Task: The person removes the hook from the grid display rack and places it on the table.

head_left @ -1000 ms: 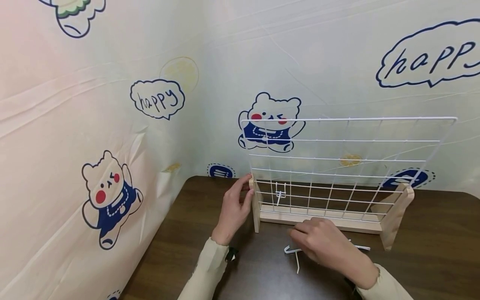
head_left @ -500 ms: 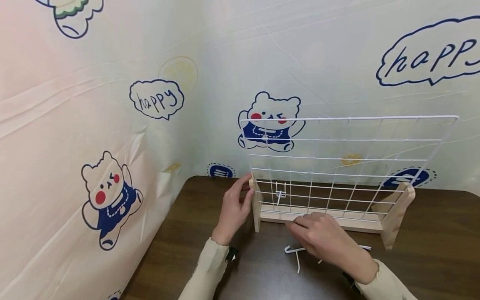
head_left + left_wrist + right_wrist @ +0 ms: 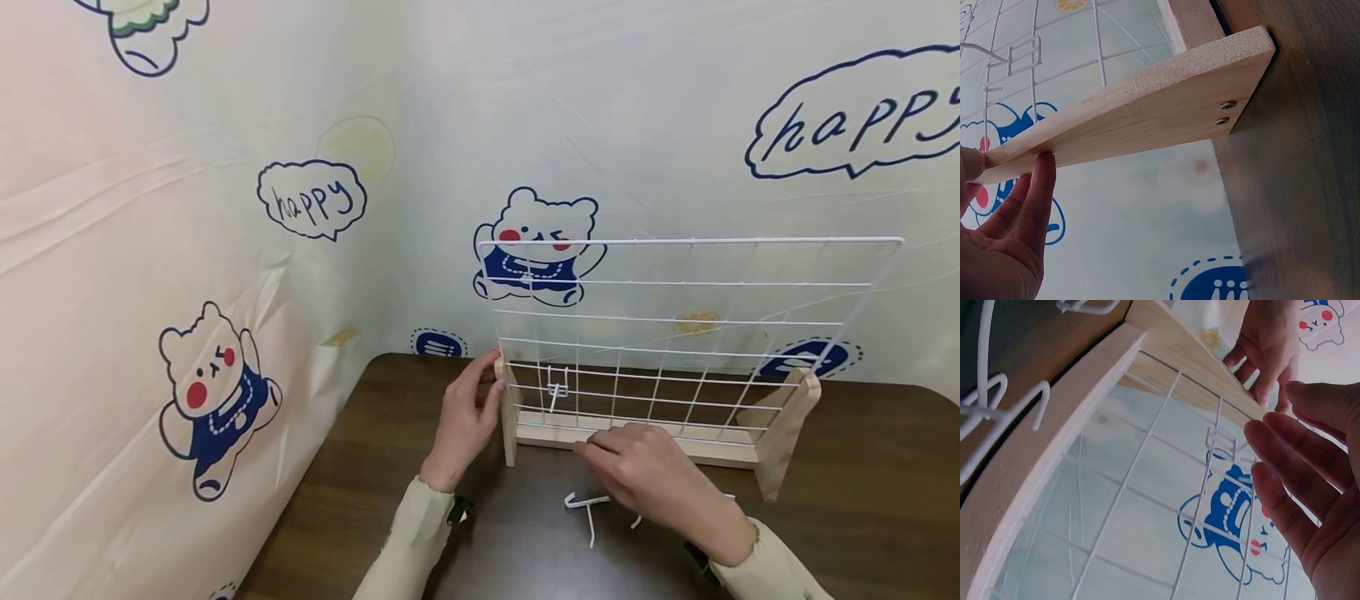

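A white wire grid (image 3: 690, 242) stands upright in a pale wooden stand. My left hand (image 3: 461, 425) grips the upper edge of the stand's left side panel (image 3: 508, 417), with the fingers along its outer face in the left wrist view. Near that panel a small white hook (image 3: 557, 390) hangs on the grid's lower wires. Held in front of the grid, my right hand (image 3: 647, 477) has bent, relaxed fingers and nothing between them in the right wrist view (image 3: 1310, 481). Below it lies a white wire hook (image 3: 590, 523), with other white wire ends partly covered by the hand.
A dark wooden table (image 3: 885, 500) bears the stand. The wooden base bar (image 3: 712, 454) joins the left panel to the right side panel (image 3: 787, 433). Behind and to the left hangs a pale printed cloth (image 3: 420, 100) with cartoon bears.
My right hand has shifted slightly away from me toward the base bar, uncovering another white wire end beneath it. The left hand keeps its grip on the panel. The view has shifted slightly.
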Tool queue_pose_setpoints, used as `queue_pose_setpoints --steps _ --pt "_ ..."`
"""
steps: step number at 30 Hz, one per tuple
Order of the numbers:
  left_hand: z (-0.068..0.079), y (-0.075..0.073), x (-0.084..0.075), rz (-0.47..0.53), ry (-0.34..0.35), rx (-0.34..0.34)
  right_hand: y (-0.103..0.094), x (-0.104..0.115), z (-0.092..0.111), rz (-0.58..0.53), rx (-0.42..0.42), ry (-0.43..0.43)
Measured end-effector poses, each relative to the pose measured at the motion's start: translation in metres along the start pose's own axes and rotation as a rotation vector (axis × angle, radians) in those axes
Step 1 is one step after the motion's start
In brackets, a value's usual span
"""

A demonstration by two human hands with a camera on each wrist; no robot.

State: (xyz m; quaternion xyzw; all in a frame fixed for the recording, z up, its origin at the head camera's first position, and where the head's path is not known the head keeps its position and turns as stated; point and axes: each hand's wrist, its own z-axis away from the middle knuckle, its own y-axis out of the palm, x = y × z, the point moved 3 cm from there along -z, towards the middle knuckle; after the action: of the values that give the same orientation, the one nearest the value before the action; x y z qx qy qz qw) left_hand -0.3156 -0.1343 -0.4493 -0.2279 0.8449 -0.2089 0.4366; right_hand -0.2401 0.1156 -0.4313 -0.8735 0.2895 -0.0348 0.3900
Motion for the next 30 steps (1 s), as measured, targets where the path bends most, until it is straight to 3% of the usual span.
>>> queue_pose_setpoints --steps 13,23,30 --pt "0.000 -0.002 0.005 0.005 0.007 -0.010 -0.010 -0.011 -0.005 0.000 -0.070 0.027" --pt "0.002 0.006 0.006 0.042 -0.003 0.011 -0.013 -0.011 -0.001 0.026 -0.077 0.053" --pt "0.000 0.001 0.002 0.008 0.017 -0.007 -0.008 -0.012 -0.003 0.006 -0.078 0.070"
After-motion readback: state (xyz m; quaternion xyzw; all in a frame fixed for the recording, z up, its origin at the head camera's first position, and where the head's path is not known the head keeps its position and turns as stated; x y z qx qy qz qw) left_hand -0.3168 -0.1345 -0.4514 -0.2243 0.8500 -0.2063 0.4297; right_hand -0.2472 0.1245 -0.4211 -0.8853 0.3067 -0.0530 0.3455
